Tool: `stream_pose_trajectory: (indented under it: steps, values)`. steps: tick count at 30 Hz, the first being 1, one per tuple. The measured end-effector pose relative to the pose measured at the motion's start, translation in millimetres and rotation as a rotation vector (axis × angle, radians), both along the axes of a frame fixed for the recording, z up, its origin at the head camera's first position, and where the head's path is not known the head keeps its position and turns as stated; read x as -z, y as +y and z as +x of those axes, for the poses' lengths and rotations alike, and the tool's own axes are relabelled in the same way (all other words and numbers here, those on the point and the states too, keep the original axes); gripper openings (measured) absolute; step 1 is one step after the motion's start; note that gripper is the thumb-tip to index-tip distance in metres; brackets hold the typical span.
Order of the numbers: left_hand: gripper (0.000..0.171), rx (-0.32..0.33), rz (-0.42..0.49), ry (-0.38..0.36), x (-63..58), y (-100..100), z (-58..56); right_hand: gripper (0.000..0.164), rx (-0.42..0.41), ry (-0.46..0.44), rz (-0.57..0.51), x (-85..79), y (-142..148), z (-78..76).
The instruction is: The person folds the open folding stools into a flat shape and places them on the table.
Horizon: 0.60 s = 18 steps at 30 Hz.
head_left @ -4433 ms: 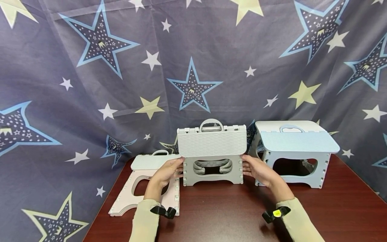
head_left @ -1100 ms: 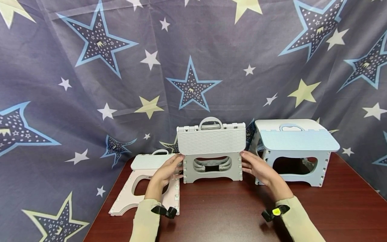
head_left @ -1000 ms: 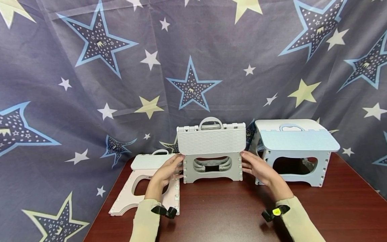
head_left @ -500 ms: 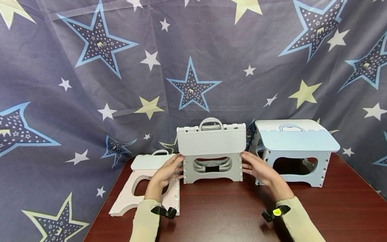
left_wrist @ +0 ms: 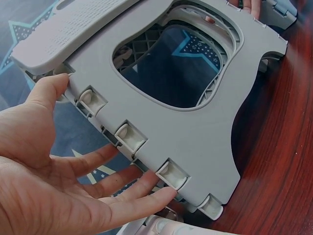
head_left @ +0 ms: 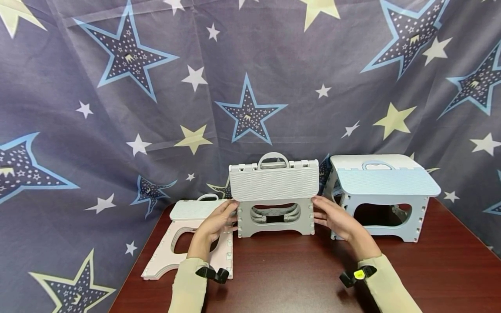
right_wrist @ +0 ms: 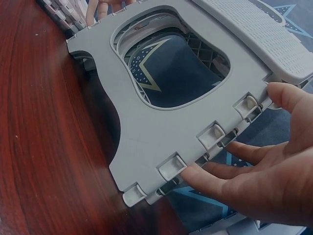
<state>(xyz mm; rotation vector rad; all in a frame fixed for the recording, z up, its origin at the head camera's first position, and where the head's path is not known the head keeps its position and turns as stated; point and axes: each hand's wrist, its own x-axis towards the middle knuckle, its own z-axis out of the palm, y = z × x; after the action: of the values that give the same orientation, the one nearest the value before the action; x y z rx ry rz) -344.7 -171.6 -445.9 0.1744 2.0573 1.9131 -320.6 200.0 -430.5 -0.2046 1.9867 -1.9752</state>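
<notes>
A grey folding stool [head_left: 275,184] with a woven-textured seat and an arched carry handle stands upright at the middle of the table, its two seat halves folded down. My left hand [head_left: 216,218] touches its left edge. In the left wrist view the left thumb [left_wrist: 51,88] meets the edge just below the seat, and the nearly straight fingers lie along the hinged side. Mirroring it, my right hand [head_left: 334,218] touches the right edge; the right thumb [right_wrist: 283,93] sits under the seat corner and the extended fingers lie by the hinges. Some fingertips are hidden behind the panel.
A pink and white folding stool [head_left: 156,261] lies folded at the left, partly behind the left forearm. At the right stands an unfolded blue and white stool [head_left: 387,180]. The dark red table [head_left: 282,278] backs onto a star-patterned curtain [head_left: 274,56].
Over the last second nothing visibly moves. Compared with the earliest frame, the grey stool's base sits very slightly farther back; both hands keep their places at its sides.
</notes>
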Motion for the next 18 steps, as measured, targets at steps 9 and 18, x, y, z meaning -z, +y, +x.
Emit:
stream_pose_trajectory:
  steps: [9,18]
  values:
    - [0.055,-0.004,0.008,-0.003,0.7,-0.5,0.2,0.071,0.000,0.000,-0.005,-0.1,0.0,0.6]
    - [0.056,0.003,0.004,0.000,1.0,-1.0,-0.1,0.072,0.001,-0.003,-0.021,1.1,0.1,0.0]
